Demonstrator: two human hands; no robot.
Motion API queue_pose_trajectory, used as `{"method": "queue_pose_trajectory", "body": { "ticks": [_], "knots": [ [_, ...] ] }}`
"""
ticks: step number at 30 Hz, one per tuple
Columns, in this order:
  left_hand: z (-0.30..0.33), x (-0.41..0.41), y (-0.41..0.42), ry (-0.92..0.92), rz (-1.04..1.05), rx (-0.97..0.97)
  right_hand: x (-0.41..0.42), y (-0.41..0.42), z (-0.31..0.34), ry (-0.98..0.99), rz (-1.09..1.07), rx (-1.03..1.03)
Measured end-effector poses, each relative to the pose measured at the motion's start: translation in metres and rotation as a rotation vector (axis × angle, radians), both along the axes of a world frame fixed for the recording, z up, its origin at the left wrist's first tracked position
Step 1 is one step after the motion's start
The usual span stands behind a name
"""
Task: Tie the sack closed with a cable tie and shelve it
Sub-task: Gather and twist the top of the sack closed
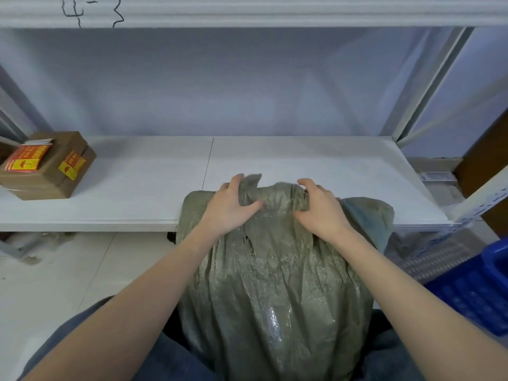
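A grey-green woven sack (pixel 275 276) stands between my knees, its top leaning over the front edge of a white shelf (pixel 143 185). The sack's neck is bunched together at the top. My left hand (pixel 229 206) grips the bunched cloth from the left. On the right side, my right hand (pixel 320 209) pinches the same gathered neck. A small tear shows in the cloth below my left hand. No cable tie is visible.
A brown cardboard box (pixel 52 167) with red and yellow stickers sits at the shelf's left end. A blue plastic crate (pixel 478 292) stands on the floor at the right. Grey shelf uprights (pixel 428 83) rise at the right, and another shelf board runs overhead.
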State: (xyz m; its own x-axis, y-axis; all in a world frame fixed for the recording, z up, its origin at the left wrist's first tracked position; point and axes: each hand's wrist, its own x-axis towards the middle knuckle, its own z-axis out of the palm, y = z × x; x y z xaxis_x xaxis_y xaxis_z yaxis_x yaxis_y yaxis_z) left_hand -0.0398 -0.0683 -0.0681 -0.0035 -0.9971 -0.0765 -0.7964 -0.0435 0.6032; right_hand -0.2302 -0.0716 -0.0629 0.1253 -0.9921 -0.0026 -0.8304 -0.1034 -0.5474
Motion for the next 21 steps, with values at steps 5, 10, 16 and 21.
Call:
{"method": "queue_pose_trajectory", "body": {
  "ticks": [5,10,16,21],
  "knots": [
    [0.017,-0.034,0.006,0.309,0.050,-0.115,0.015,0.008,0.015,-0.296,0.054,-0.236],
    [0.036,-0.057,0.006,0.577,0.110,-0.196,0.027,0.019,0.032,-0.603,0.131,-0.218],
    [0.056,-0.058,-0.009,0.794,0.143,-0.236,0.013,0.012,0.058,-0.999,0.187,-0.016],
    [0.053,-0.061,-0.015,0.770,0.106,-0.308,-0.008,0.006,0.059,-0.632,0.082,-0.219]
  ]
}}
